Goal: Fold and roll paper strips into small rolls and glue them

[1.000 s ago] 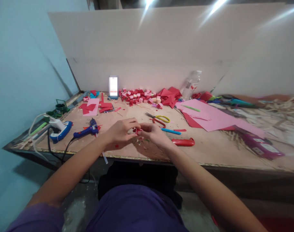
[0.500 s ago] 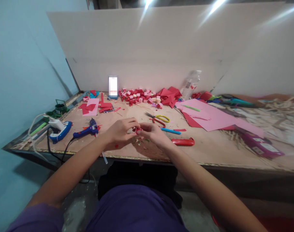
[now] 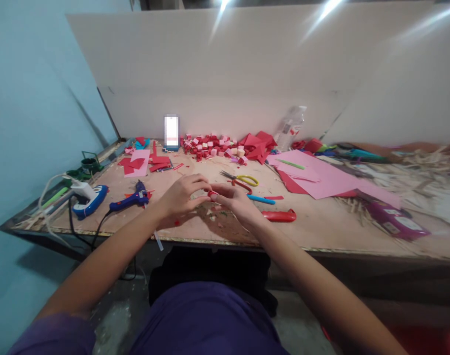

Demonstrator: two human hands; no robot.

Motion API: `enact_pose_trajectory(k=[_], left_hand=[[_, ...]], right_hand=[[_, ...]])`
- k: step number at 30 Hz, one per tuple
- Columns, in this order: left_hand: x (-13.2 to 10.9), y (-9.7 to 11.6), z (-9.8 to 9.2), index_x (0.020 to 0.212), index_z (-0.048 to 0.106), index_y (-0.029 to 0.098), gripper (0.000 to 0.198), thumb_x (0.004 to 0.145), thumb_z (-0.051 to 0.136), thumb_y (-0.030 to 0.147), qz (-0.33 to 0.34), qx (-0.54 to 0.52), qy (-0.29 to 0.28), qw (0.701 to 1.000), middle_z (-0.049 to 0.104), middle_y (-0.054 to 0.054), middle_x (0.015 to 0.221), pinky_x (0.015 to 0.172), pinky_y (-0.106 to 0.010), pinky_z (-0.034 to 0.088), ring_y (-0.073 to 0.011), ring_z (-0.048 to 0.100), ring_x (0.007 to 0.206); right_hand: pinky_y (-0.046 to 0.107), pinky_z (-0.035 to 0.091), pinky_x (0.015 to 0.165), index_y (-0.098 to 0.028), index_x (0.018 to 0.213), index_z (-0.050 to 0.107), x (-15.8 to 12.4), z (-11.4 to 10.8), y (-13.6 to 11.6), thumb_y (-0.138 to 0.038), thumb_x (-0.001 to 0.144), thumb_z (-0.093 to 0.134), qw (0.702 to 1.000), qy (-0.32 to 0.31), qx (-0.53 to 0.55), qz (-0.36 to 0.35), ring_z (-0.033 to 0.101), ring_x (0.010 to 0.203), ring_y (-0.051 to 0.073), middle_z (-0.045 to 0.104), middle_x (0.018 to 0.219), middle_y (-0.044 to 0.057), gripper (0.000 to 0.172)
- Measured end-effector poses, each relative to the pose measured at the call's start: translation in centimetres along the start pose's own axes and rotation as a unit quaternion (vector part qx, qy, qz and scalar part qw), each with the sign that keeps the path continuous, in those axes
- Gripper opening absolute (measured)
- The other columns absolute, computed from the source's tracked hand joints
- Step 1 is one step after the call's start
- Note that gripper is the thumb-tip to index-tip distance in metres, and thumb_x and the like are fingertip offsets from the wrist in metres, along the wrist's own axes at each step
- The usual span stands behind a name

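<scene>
My left hand (image 3: 180, 198) and my right hand (image 3: 235, 203) meet above the near middle of the wooden table (image 3: 321, 231). Their fingertips pinch a small red paper piece (image 3: 212, 194) between them, both hands closed on it. A blue glue gun (image 3: 130, 199) lies just left of my left hand. Yellow-handled scissors (image 3: 243, 181) lie just beyond my right hand, with a blue pen (image 3: 260, 199) and a red cutter (image 3: 279, 215) to its right.
A heap of small red and pink paper rolls (image 3: 213, 147) sits at the back by a phone (image 3: 171, 132). Pink and red paper sheets (image 3: 321, 178) spread on the right, a plastic bottle (image 3: 291, 126) behind them. A white plug and cables (image 3: 80, 192) lie at the left edge.
Both hands stay together on the red piece and have lifted slightly; the view has shifted a little to the right and down.
</scene>
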State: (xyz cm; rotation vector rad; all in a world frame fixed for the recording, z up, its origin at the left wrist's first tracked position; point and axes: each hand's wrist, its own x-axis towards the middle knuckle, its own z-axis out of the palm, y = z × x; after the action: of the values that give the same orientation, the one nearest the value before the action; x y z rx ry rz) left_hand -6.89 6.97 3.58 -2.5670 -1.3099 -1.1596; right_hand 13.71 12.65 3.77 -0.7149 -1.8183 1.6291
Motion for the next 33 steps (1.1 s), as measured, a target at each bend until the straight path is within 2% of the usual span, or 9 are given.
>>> enact_pose_trajectory(k=[6, 10, 14, 22, 29, 33], left_hand=[[-0.07, -0.21, -0.03, 0.105, 0.072, 0.021, 0.013, 0.094, 0.069, 0.027, 0.007, -0.013, -0.002, 1.0, 0.072, -0.009, 0.111, 0.092, -0.039, 0.053, -0.0236, 0.068, 0.102], [-0.03, -0.16, -0.09, 0.103, 0.071, 0.02, 0.012, 0.094, 0.069, 0.028, 0.022, -0.015, -0.009, 1.0, 0.073, -0.009, 0.109, 0.089, -0.036, 0.053, -0.0226, 0.068, 0.1], [-0.08, -0.06, -0.08, 0.103, 0.072, 0.02, 0.013, 0.094, 0.069, 0.028, 0.008, 0.012, -0.004, 1.0, 0.074, -0.008, 0.106, 0.087, -0.036, 0.053, -0.022, 0.068, 0.096], [-0.42, 0.27, -0.03, 0.108, 0.074, 0.019, 0.017, 0.097, 0.066, 0.028, -0.006, 0.042, 0.027, 0.999, 0.078, -0.007, 0.1, 0.08, -0.033, 0.053, -0.0199, 0.07, 0.088], [-0.52, -0.17, 0.18, 0.106, 0.074, 0.019, 0.014, 0.095, 0.068, 0.026, 0.018, 0.058, 0.052, 0.997, 0.078, -0.005, 0.095, 0.076, -0.03, 0.052, -0.0184, 0.071, 0.085], [-0.44, -0.12, 0.06, 0.109, 0.072, 0.018, 0.016, 0.094, 0.069, 0.026, 0.017, 0.042, 0.052, 0.998, 0.078, -0.006, 0.099, 0.078, -0.03, 0.053, -0.0187, 0.072, 0.087]], right_hand=[[0.031, 0.057, 0.073, -0.02, 0.116, 0.078, -0.03, -0.07, 0.07, -0.029, 0.079, 0.076, 1.0, 0.007, -0.012, -0.006, 0.069, 0.104, 0.026, 0.076, 0.117, 0.008, 0.038], [0.029, 0.055, 0.071, -0.018, 0.116, 0.078, 0.02, -0.09, 0.16, -0.033, 0.081, 0.078, 1.0, 0.007, -0.014, -0.006, 0.069, 0.096, 0.024, 0.077, 0.112, 0.009, 0.039], [0.028, 0.054, 0.069, -0.018, 0.113, 0.079, 0.15, -0.12, 0.25, -0.039, 0.082, 0.078, 1.0, 0.008, -0.019, 0.001, 0.068, 0.096, 0.023, 0.077, 0.109, 0.009, 0.037], [0.029, 0.057, 0.067, -0.018, 0.098, 0.08, 0.24, -0.22, 0.14, -0.043, 0.076, 0.086, 0.998, 0.025, 0.048, 0.032, 0.068, 0.08, 0.019, 0.076, 0.095, 0.008, 0.034], [0.028, 0.058, 0.072, -0.018, 0.097, 0.079, 0.42, -0.31, 0.22, -0.04, 0.073, 0.089, 0.991, 0.044, 0.109, 0.064, 0.074, 0.085, 0.02, 0.079, 0.091, 0.007, 0.034], [0.028, 0.059, 0.075, -0.018, 0.098, 0.08, 0.22, -0.15, 0.08, -0.041, 0.071, 0.091, 0.993, 0.025, 0.101, 0.058, 0.075, 0.087, 0.021, 0.079, 0.094, 0.008, 0.037]])
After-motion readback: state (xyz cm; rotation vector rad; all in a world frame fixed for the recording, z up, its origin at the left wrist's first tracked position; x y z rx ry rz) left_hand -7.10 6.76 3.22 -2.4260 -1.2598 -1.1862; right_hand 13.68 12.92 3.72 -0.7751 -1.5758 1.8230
